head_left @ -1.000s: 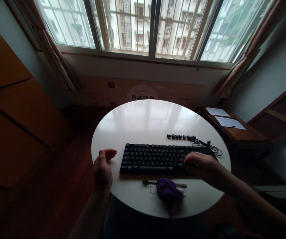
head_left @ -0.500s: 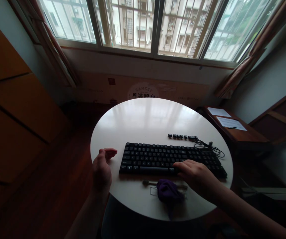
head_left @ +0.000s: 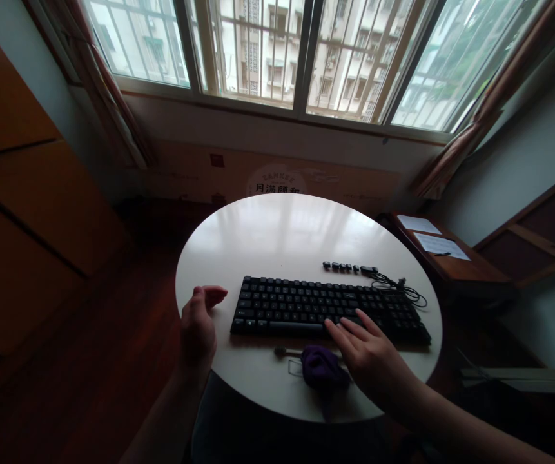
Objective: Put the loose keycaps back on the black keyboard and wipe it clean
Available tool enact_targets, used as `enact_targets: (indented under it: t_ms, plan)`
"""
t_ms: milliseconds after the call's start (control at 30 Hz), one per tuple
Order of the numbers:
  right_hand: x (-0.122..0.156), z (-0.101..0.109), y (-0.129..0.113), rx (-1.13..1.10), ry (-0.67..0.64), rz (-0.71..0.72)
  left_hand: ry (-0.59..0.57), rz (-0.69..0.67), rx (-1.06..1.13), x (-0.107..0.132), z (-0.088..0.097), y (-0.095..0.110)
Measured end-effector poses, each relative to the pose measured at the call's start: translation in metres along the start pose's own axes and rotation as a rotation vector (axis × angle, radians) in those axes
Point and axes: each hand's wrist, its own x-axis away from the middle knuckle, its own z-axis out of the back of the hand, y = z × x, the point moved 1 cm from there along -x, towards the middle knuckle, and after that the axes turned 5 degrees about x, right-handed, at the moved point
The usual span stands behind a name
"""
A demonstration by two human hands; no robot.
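A black keyboard (head_left: 287,309) lies on the round white table (head_left: 258,235). My right hand (head_left: 367,348) is over its lower right part, fingers stretched and apart, fingertips at the keys near the right end of the space bar. I see nothing held in it. To the left of the keyboard, apart from it, my left hand (head_left: 200,328) rests at the table's edge, loosely cupped with the fingers pointing right; its palm is hidden. Several loose black keycaps (head_left: 342,266) stand in a row behind the keyboard, beside its coiled cable (head_left: 398,283).
Nearer me lie a bunched purple cloth (head_left: 323,367), a dark-bristled brush (head_left: 282,352) partly under it, and a thin wire tool (head_left: 294,367). A low wooden table (head_left: 470,270) at the right holds paper sheets (head_left: 441,246) and a pen. Windows (head_left: 267,51) are ahead.
My right hand has shifted a little left on the keyboard, and its fingers have gone from bunched together to spread. My left hand has stayed nearly still. The view has turned slightly.
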Motion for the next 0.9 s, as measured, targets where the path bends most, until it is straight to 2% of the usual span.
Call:
enact_targets:
  t_ms: [100,200,333,500,567,767,900]
  plan:
    - [0.009,0.001,-0.004,-0.019,-0.051,-0.036,-0.01,-0.003,0.004,0.0,0.002,-0.003]
    - [0.012,0.01,0.006,-0.059,-0.131,-0.08,-0.008,-0.014,-0.017,0.0,0.004,-0.003]
    - [0.014,0.016,0.024,-0.033,-0.078,-0.164,-0.076,-0.047,-0.149,0.004,0.003,0.006]
    - [0.017,0.008,0.027,-0.128,-0.114,-0.214,-0.328,-0.232,-0.409,0.011,-0.006,0.018]
    - [0.015,0.005,0.025,-0.187,-0.132,-0.214,-0.384,-0.282,-0.499,0.012,-0.009,0.017]
    - [-0.003,0.008,0.034,-0.27,-0.173,-0.158,-0.431,-0.489,-0.744,0.015,-0.013,0.01]
    - [-0.022,0.011,0.064,-0.255,-0.144,-0.077,-0.445,-0.624,-0.856,0.02,-0.014,0.005]
